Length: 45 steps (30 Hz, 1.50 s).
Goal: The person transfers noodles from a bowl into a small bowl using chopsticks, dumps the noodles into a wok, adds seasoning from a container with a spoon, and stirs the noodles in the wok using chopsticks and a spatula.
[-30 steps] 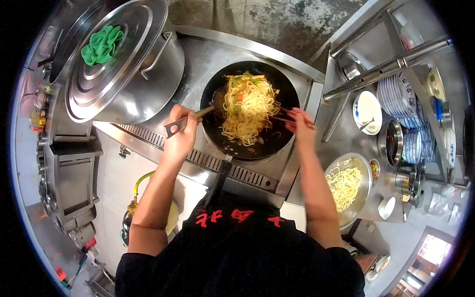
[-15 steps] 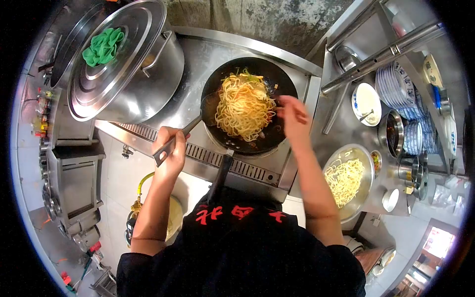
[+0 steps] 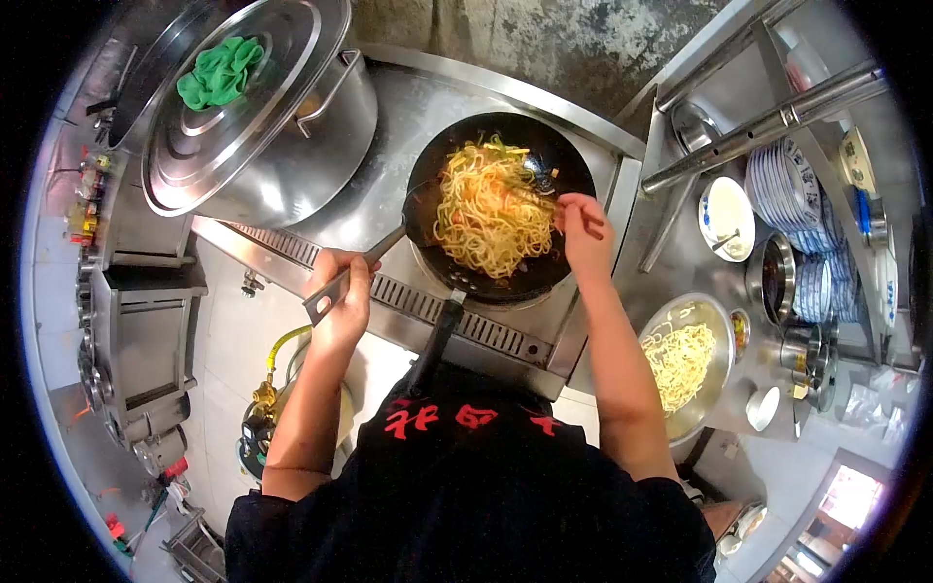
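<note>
My left hand is wrapped round the handle of a metal ladle, whose head lies at the left inner side of the black wok. Noodles with vegetable pieces are heaped in the wok. Over the wok's right side, my right hand is closed round thin chopsticks, which reach into the noodles; their tips are hidden. The wok's black handle points toward my body, and neither hand is on it.
A large lidded pot with a green cloth stands left. To the right are a metal bowl of noodles, a white bowl and stacked plates. A gas valve is low left.
The ladle has gone from above the noodles to the wok's left side, as my left hand moved lower. The noodles have settled and shifted in the wok.
</note>
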Available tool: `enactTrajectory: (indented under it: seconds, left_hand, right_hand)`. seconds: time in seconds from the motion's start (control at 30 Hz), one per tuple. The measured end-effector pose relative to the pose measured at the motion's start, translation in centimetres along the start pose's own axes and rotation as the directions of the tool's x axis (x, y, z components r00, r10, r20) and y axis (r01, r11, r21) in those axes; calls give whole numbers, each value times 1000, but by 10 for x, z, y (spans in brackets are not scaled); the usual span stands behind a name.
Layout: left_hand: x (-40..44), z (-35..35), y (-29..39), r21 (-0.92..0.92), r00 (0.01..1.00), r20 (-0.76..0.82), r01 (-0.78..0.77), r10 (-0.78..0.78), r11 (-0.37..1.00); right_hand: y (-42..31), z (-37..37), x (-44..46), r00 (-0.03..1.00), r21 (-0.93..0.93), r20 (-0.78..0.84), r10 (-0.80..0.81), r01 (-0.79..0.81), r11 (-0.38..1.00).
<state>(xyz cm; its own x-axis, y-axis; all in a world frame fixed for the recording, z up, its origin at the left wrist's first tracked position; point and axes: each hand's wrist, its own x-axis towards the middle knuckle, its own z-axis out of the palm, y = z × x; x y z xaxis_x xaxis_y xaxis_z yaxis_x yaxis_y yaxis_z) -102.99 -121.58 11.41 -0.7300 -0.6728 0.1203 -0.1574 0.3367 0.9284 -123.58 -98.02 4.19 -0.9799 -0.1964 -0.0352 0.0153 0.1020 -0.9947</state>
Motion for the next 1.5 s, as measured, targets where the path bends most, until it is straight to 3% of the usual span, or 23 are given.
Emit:
enactTrajectory:
  seconds: [0.1,0.23,0.27,0.3,0.37,0.4,0.57,0.67,0.7,0.77,0.9,1.0,1.1,1.23,1.3,1.37,1.5]
  left_hand:
    - [0,-1,0,11,1000,-1,-24,24,1000]
    - [-2,2,-4,16,999,4,-54,54,998]
    - [-2,3,-4,4,998,2,-62,62,998]
    - [-2,2,-5,-3,998,2,-67,67,998]
    - [-1,0,-5,-9,998,-8,-57,57,998]
    - [-2,-1,-1,2,999,-7,-46,46,999]
    - [-1,-4,0,39,997,-42,-64,66,997]
    - [4,4,10,156,996,26,-87,84,984]
    - [4,12,-4,116,998,45,-54,49,992]
    - [3,25,-12,-28,996,74,46,-44,999]
    - [6,27,-6,-38,996,86,3,0,999]
    - [11,24,16,-91,995,59,-75,80,993]
    - [19,19,32,-31,981,148,-120,123,992]
    - [31,12,35,70,969,105,-233,225,970]
    - [39,13,32,173,974,90,-220,207,960]
    - [50,20,21,262,975,100,-220,200,940]
    - [70,53,-6,60,983,81,-169,164,984]
  right_hand:
    - [-2,-15,-3,991,-99,109,-77,88,991]
    - [-3,0,6,985,-115,21,-170,171,978]
    - [-3,11,-4,995,-95,68,-68,74,993]
    - [-20,15,-14,993,-203,121,-5,30,979]
    - [-18,-5,-9,973,-126,214,-85,114,985]
    - [-27,-21,-3,975,-169,221,-16,55,984]
    - [-60,-78,-7,999,-258,36,2,7,966]
    - [-13,-77,-17,983,-277,-15,181,-178,944]
    - [19,-68,-22,986,-35,24,165,-164,986]
    - [46,-33,-29,983,143,19,185,-186,972]
    - [18,9,-30,988,261,-11,153,-144,955]
    - [-3,-2,-13,998,164,-58,26,-16,986]
    - [-35,-21,-1,994,156,-99,37,-21,988]
    - [-52,-72,6,998,-207,-49,-32,21,978]
    - [-45,-84,14,999,-291,-44,32,-44,956]
    - [-13,-68,28,995,-93,-100,2,-12,996]
    - [20,-5,58,995,163,-39,93,-85,983]
